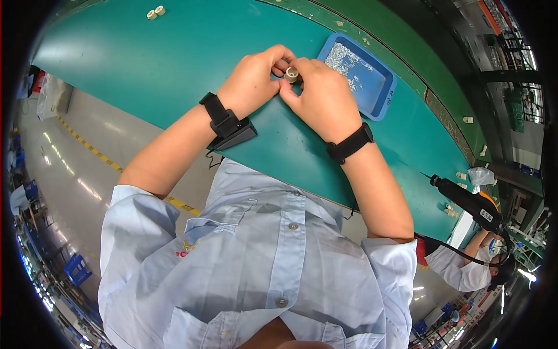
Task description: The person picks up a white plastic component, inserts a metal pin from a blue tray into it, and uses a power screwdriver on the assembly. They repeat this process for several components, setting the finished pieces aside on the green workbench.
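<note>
The workshop runs well back on every side, its pale, glossy floor (87, 174) crossed by yellow-and-black tape (96, 154), with a blue crate-like thing (77, 270) far off to the left. Across the front stretches a long green table (174, 64), its top smooth and a little shiny, backed by a darker green strip (401, 52) with scuffed edges. Beyond its right end another person (459, 267) in a pale top is sitting or bending; I can't tell which.

Toward the back edge lies a blue tray (372, 84), scattered with tiny silvery metal bits (344, 60). A black power screwdriver (468, 203) hangs or rests over the table's right side.

Just left of the tray, the left hand (250, 75) and right hand (325, 93) meet above the tabletop, fingers curled in and pinching one small, hollow round piece (292, 74) between them. Each wrist wears a black band (351, 145). Two more pale pieces (156, 13) sit side by side near the far left edge.
</note>
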Demonstrator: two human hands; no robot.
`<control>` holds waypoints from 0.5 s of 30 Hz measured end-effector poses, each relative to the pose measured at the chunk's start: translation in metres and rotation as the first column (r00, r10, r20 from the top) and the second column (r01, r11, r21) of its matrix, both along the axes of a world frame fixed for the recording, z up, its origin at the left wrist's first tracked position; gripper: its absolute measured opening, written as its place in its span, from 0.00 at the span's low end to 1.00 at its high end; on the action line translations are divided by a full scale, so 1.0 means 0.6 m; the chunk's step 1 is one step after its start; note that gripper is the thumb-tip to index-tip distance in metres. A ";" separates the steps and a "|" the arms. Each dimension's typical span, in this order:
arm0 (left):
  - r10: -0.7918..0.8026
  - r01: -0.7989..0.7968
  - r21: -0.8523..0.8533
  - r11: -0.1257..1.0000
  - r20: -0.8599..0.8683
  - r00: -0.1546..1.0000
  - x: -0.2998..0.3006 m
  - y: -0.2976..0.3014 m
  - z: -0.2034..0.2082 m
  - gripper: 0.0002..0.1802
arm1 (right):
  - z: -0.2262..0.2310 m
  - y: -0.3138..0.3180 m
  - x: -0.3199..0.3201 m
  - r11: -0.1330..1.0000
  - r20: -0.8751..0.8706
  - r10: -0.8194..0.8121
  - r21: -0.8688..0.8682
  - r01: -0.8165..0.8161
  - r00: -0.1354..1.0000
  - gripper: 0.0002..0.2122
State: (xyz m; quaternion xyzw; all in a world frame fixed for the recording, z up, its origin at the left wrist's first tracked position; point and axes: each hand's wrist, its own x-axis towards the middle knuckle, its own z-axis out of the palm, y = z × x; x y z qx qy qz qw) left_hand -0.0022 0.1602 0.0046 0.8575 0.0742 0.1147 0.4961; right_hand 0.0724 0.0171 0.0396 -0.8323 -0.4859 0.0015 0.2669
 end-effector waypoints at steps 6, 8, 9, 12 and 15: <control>0.007 -0.007 -0.014 1.000 -0.008 1.000 -0.002 0.002 0.005 0.17 | -0.007 0.001 0.001 1.000 -0.023 0.015 -0.015 -0.015 1.000 0.08; -0.012 0.012 0.026 1.000 0.007 1.000 -0.001 0.004 0.007 0.18 | -0.006 0.001 0.011 0.999 -0.039 0.038 -0.005 -0.038 0.999 0.08; -0.030 0.028 0.060 0.998 0.023 0.999 -0.001 0.005 0.008 0.18 | -0.006 0.000 0.015 0.998 -0.053 0.063 -0.001 -0.063 0.997 0.08; -0.039 0.038 0.096 0.995 0.009 0.999 -0.002 0.003 0.014 0.19 | -0.002 0.000 0.018 0.997 -0.070 0.077 -0.010 -0.078 0.995 0.08; -0.043 0.043 0.057 0.997 -0.002 0.999 -0.004 -0.002 0.017 0.21 | 0.005 -0.006 0.015 0.997 -0.105 0.066 -0.031 -0.070 0.992 0.10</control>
